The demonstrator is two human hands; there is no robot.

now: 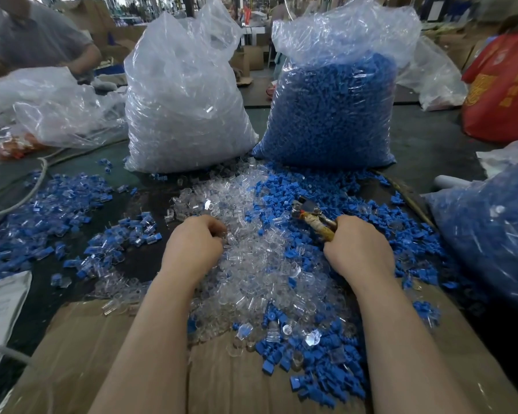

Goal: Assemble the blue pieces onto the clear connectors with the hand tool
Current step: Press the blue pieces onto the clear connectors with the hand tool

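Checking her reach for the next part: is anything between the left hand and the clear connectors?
Nothing visible. The left hand already sits at the clear connectors pile, fingers curled into it. The hand tool is off to the side, held by the right hand.

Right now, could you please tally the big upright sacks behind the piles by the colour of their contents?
Clear connector sack: 1
Blue piece sack: 1
Total: 2
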